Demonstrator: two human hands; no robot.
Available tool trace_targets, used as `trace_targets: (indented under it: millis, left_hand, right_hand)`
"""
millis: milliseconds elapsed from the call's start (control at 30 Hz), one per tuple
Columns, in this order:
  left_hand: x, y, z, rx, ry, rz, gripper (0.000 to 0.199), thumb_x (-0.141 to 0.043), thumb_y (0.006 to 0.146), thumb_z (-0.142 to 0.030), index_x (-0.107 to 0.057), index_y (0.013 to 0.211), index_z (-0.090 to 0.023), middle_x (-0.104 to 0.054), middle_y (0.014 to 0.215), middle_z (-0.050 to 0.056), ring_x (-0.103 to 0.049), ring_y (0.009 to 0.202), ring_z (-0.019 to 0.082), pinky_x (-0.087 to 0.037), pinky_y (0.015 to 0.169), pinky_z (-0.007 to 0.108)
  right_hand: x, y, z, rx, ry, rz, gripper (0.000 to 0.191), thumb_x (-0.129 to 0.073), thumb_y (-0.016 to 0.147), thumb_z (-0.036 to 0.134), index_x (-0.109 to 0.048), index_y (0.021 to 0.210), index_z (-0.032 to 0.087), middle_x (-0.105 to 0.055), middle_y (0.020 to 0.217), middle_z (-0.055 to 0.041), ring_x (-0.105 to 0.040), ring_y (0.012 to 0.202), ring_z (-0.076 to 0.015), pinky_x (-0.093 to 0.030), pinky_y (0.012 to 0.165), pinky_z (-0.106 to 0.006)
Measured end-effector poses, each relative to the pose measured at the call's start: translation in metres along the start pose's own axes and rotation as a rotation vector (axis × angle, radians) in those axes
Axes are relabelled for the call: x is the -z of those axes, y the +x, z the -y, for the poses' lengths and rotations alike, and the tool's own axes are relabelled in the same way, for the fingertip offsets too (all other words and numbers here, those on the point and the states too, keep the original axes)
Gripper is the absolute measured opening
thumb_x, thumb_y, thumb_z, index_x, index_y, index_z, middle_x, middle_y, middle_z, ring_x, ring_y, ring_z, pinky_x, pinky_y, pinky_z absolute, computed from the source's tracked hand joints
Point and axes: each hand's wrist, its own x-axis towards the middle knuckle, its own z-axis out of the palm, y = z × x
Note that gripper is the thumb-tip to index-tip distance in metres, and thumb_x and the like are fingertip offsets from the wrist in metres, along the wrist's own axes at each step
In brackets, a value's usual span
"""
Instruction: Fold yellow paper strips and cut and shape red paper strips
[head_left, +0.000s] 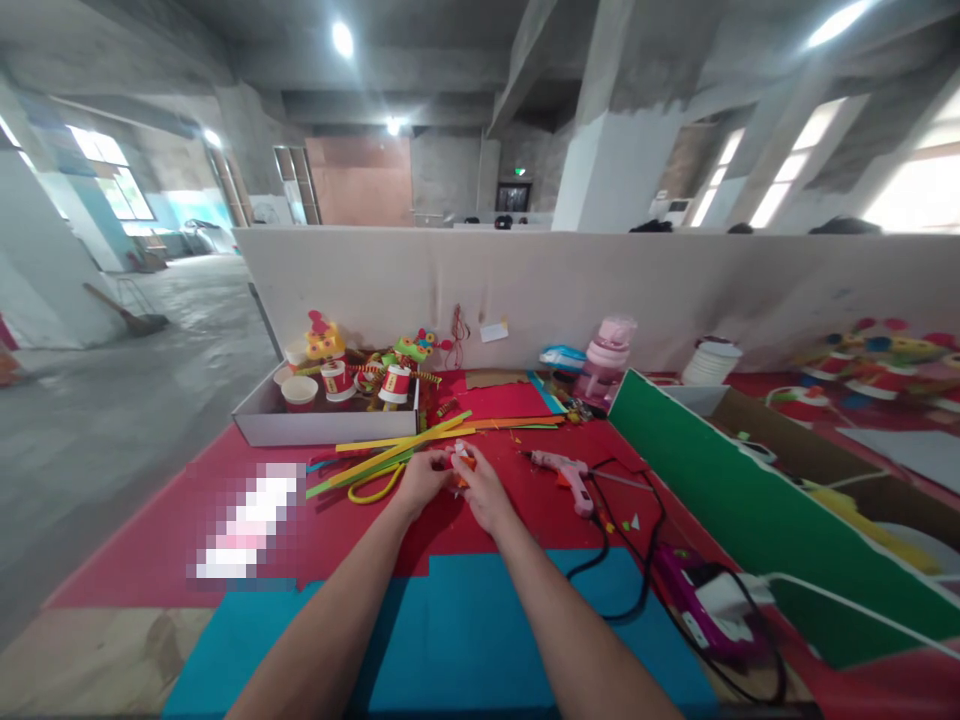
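Observation:
Both hands meet over the red table covering, around a small red, white and orange piece [462, 464]. My left hand [426, 480] pinches its left side with the fingers closed. On the other side, my right hand [484, 488] has its fingers closed round the piece. The fingers hide much of it, so its shape is unclear. Just left of the hands lie a yellow loop [375, 490] and several yellow, green and orange strips [409, 445]. A pink glue gun [568, 474] rests on its side to the right.
A white box [322, 428] with paper cups and figures stands back left. At right are a green-sided box [720, 500], a purple power strip [705, 610] and black cables. A pink bottle [606, 358] stands by the white partition [360, 280]; blue sheets [465, 630] lie in front.

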Motion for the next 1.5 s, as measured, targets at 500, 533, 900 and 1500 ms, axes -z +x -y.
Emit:
trace_targets:
  millis: [500,533,900,1500]
  left_hand:
    - [0.001,0.002,0.000,-0.135,0.151,-0.171,0.021,-0.063,0.076,-0.028,-0.071,0.087,-0.013,-0.071,0.074,0.006,-0.065,0.068,0.018,-0.055,0.065,0.030]
    - [0.004,0.003,-0.001,-0.189,0.194,-0.222,0.019,-0.060,0.077,-0.024,-0.071,0.088,-0.013,-0.071,0.076,0.007,-0.066,0.072,0.019,-0.054,0.071,0.032]
    - [0.006,0.006,0.000,-0.341,0.384,-0.026,0.059,-0.037,0.061,0.004,-0.070,0.107,-0.014,-0.074,0.091,0.006,-0.067,0.085,0.017,-0.052,0.086,0.032]
    - [-0.032,0.112,0.010,-0.538,1.280,0.538,0.046,-0.050,0.083,-0.013,-0.056,0.127,-0.022,-0.048,0.142,0.012,-0.038,0.136,0.026,-0.021,0.113,0.051]
  right_hand:
    - [0.015,0.010,-0.009,0.141,-0.066,-0.260,0.024,-0.065,0.067,0.039,-0.056,0.077,0.020,-0.063,0.071,0.0015,-0.054,0.056,-0.0100,-0.045,0.054,-0.022]
    - [0.014,0.009,-0.008,0.103,-0.057,-0.227,0.024,-0.065,0.066,0.039,-0.054,0.076,0.020,-0.059,0.065,0.0038,-0.048,0.049,-0.0080,-0.041,0.048,-0.020]
    - [0.004,-0.010,0.013,-0.052,-0.383,-0.255,0.038,-0.065,0.067,0.056,-0.055,0.074,0.020,-0.050,0.055,0.0067,-0.040,0.039,-0.0065,-0.025,0.035,-0.017]
    - [0.005,0.000,0.003,0.279,-0.415,-0.294,0.051,-0.049,0.082,0.062,-0.036,0.054,0.022,-0.031,0.045,0.0070,-0.028,0.043,-0.0083,-0.024,0.040,-0.022]
